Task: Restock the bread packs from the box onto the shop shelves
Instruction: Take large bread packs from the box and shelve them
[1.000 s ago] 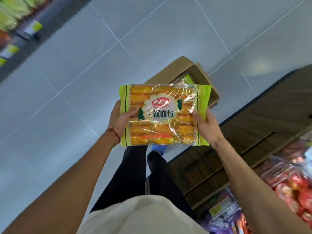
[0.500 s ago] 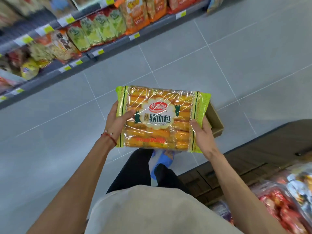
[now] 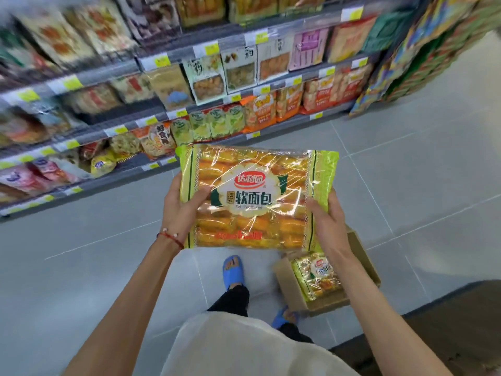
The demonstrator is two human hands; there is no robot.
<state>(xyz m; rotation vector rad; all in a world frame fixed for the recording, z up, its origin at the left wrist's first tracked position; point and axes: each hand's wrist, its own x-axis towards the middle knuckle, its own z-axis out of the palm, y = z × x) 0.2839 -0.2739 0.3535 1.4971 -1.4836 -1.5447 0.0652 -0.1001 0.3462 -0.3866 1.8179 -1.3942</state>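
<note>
A large clear bread pack (image 3: 254,196) with green side strips and golden rolls inside is held flat in front of me at about waist height. My left hand (image 3: 181,210) grips its left edge, thumb on top. At its right edge my right hand (image 3: 326,223) holds on the same way. Below my right forearm an open cardboard box (image 3: 363,256) sits on the grey floor, with another bread pack (image 3: 317,275) lying inside it. The shop shelves (image 3: 162,118), full of snack bags, run across the far side of the aisle.
Yellow price tags line the shelf edges (image 3: 160,61). A stack of colourful boxes (image 3: 433,50) stands at the shelf's right end. A dark wooden display base (image 3: 461,321) fills the lower right. My feet in blue slippers (image 3: 233,270) stand on the tiled floor beside the box.
My view has swung up from the floor to the shelves across the aisle. Both hands keep the same hold on the bread pack, now lifted away from the box, which shows below.
</note>
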